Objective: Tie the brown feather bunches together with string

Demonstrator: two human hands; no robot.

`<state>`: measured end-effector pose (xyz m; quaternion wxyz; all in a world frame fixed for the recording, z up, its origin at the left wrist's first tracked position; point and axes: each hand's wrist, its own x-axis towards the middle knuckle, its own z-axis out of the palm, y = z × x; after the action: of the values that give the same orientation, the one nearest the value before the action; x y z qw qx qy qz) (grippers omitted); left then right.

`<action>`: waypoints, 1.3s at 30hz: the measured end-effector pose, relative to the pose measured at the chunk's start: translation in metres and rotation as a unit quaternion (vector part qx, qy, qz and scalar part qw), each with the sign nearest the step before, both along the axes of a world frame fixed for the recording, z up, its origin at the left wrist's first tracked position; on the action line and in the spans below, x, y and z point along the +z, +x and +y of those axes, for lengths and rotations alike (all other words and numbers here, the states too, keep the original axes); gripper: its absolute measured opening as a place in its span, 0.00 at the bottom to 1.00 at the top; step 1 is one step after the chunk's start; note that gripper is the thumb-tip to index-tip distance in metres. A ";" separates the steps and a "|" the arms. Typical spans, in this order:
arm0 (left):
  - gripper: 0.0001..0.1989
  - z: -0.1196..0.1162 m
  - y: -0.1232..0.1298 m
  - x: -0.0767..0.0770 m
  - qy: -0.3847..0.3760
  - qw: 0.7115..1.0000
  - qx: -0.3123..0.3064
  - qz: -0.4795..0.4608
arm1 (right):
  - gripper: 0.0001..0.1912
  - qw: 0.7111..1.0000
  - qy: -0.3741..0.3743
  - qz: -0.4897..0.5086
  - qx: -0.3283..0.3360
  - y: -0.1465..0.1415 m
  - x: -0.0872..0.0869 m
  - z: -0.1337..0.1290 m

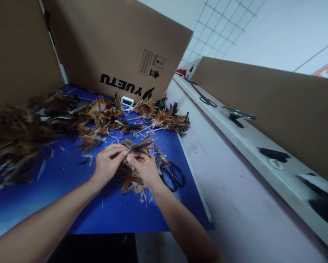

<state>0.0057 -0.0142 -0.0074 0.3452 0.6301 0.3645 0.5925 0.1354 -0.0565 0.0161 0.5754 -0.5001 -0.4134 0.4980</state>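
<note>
Just above the blue tabletop, both hands meet over a small bunch of brown and dark feathers. My left hand pinches the bunch at its base between thumb and forefinger. Close against it, my right hand grips the same base, its fingers closed. The feather tips fan out up and to the right. Under the hands lie loose brown feathers, partly hidden. Black-handled scissors rest just right of my right hand, their blades covered by feathers and thread.
Feather piles spread along the left and back of the table. Tied feather bundles on sticks lie at the back right, near a small white digital device. A cardboard box stands behind. A ledge on the right holds tools.
</note>
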 end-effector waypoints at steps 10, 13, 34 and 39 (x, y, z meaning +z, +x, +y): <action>0.07 -0.003 -0.004 0.003 0.201 0.963 0.090 0.157 | 0.04 0.991 0.039 0.021 -0.124 -0.017 -0.002 0.000; 0.07 -0.003 -0.005 0.003 0.256 0.944 0.102 0.179 | 0.03 0.986 0.036 0.058 -0.150 -0.023 0.001 0.000; 0.06 -0.002 -0.002 0.008 0.000 0.997 -0.046 0.054 | 0.06 0.977 0.032 0.135 -0.160 -0.006 -0.003 0.008; 0.17 0.002 0.001 0.006 -0.219 0.956 -0.168 -0.098 | 0.07 0.979 0.025 0.146 -0.140 0.000 -0.006 0.008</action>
<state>0.0069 -0.0126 -0.0017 0.6033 0.5296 0.3389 0.4906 0.1357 -0.0483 0.0099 0.7056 -0.4606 -0.2634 0.4696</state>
